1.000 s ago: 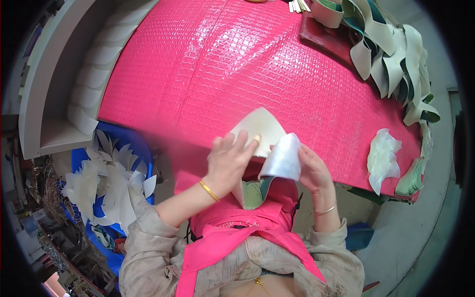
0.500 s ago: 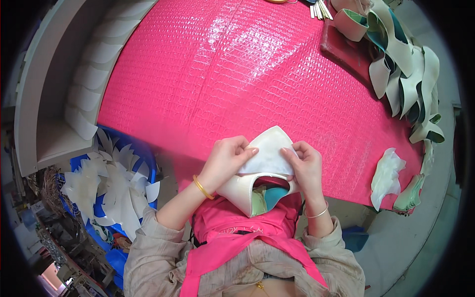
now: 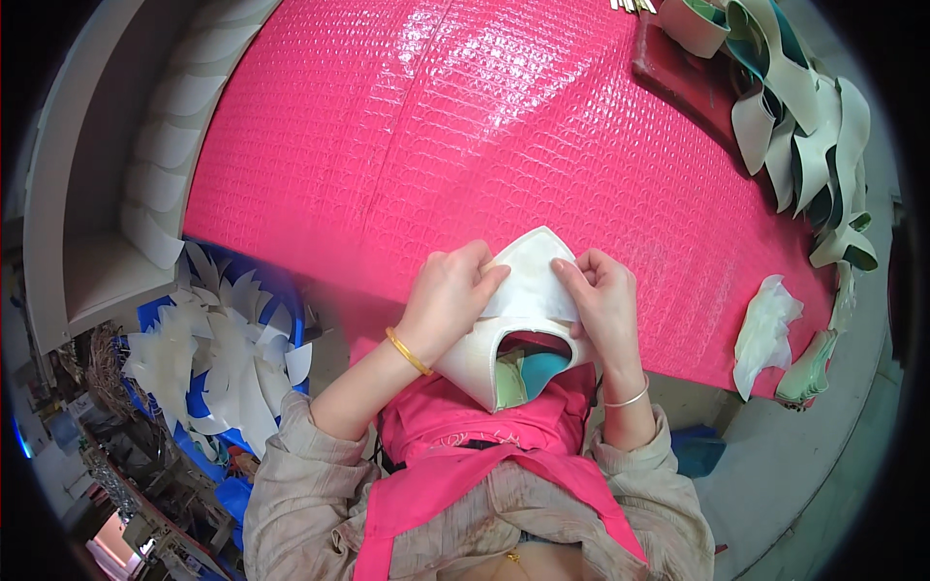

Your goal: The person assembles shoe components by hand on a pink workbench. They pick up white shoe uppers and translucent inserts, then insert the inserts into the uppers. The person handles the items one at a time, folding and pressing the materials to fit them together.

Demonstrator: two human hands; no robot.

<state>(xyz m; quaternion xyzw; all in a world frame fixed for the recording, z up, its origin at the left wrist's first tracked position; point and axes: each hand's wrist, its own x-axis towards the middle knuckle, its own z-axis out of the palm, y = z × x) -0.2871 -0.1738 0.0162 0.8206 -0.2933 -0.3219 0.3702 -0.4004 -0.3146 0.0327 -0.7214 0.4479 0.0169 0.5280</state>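
Beside pink tabletop, bin holds cutouts; fingers pinch white piece.

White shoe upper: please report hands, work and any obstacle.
Left hand and right hand pinching pointed white patch at its sides. Patch lying against white shoe upper. Pale sheets right of hands, not in the way.

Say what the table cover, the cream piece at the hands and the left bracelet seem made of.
Table cover: probably plastic, glossy and embossed, throwing bright highlights. Cream piece: leather or synthetic, unclear which; smooth, bending softly. Left bracelet: apparently yellow metal, polished, glinting.
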